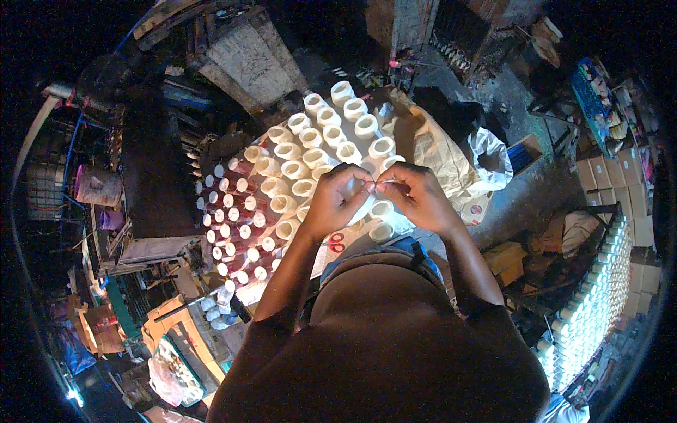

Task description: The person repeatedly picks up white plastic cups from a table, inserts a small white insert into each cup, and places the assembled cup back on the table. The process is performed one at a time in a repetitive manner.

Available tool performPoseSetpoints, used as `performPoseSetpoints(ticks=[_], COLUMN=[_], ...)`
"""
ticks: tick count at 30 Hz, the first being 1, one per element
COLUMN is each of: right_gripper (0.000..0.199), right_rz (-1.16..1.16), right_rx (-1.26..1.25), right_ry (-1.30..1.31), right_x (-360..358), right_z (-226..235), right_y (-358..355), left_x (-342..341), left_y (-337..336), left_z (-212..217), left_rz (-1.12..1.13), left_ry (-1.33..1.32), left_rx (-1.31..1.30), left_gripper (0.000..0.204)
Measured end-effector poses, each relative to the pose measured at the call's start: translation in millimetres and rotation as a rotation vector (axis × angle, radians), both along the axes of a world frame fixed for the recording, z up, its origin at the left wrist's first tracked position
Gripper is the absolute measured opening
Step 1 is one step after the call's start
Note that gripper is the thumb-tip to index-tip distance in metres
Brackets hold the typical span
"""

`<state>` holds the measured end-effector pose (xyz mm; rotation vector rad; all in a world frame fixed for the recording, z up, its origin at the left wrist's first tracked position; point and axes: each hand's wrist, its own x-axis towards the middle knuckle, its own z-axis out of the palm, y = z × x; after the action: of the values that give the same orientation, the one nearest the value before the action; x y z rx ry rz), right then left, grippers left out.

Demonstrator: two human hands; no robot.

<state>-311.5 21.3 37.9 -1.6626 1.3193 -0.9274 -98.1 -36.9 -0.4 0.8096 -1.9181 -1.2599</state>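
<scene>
My left hand point(340, 199) and my right hand point(417, 197) meet over the work table, thumbs and forefingers pinched together. Something small and pale shows between the fingertips, too fine to name. Beneath and beyond them stand rows of cream-coloured hollow cylinders point(311, 157), open at the top. Left of these, several dark red cylinders with white round tops point(245, 231) are grouped closely. Red-handled scissors point(337, 242) lie on the table by my left wrist, near my body.
Crumpled brown paper point(427, 144) covers the table's right side, beside an open white plastic bag point(490, 161). Stacked cartons point(610, 173) and a rack packed with pale cylinders point(592, 296) stand at the right. A wooden board point(250, 63) leans beyond the table.
</scene>
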Motion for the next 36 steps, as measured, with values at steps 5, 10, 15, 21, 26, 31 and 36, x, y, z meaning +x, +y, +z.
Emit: performPoseSetpoints(ticks=[5, 10, 15, 21, 26, 31, 36], right_gripper=[0.014, 0.017, 0.01, 0.012, 0.015, 0.017, 0.018], right_rz=[0.0, -0.079, -0.126, -0.095, -0.088, -0.133, -0.128], right_rx=[0.02, -0.078, -0.061, -0.251, -0.419, -0.484, -0.506], right_ry=[0.01, -0.011, -0.018, 0.123, 0.168, 0.147, 0.265], right_x=[-2, -1, -1, 3, 13, 20, 22], right_z=[-4, -1, 12, 35, 34, 25, 28], right_y=[-1, -3, -1, 8, 9, 11, 12], left_x=[1, -1, 0, 9, 19, 24, 26], left_y=[0, -2, 5, 17, 23, 21, 22], left_z=[-3, -10, -3, 15, 20, 28, 31], left_rz=[0.002, -0.02, 0.019, 0.052, 0.132, 0.178, 0.145], left_ry=[0.011, 0.059, 0.244, 0.164, 0.0, -0.133, -0.139], left_rx=[-0.046, -0.013, 0.065, 0.028, 0.047, -0.29, -0.267], left_gripper=[0.008, 0.017, 0.053, 0.085, 0.078, 0.062, 0.057])
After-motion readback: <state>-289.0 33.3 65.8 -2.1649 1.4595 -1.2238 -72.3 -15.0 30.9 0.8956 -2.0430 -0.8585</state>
